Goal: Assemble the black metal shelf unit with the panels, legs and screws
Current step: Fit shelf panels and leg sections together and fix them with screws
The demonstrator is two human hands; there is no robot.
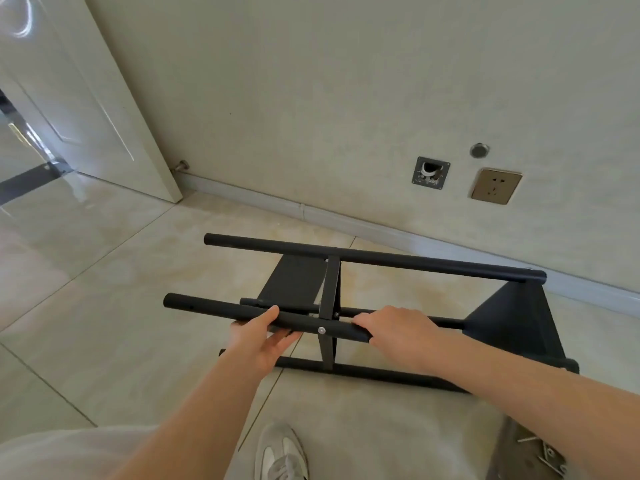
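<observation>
The black metal shelf unit (pixel 374 258) lies on its side on the tiled floor, its round legs running left to right. One panel (pixel 294 282) sits mid-length and another panel (pixel 512 320) closes the right end. My left hand (pixel 265 336) grips the near upper leg (pixel 207 306) from below, thumb on top. My right hand (pixel 398 329) curls over the same leg just right of a silver screw (pixel 322 329) that fixes the middle panel's edge.
A wall with a skirting board runs behind the unit, carrying a brass socket (pixel 496 186) and an open wall box (pixel 430 173). A white door (pixel 86 98) stands open at the left. Loose screws (pixel 543 452) lie on a grey sheet at lower right. My shoe (pixel 280 452) is below.
</observation>
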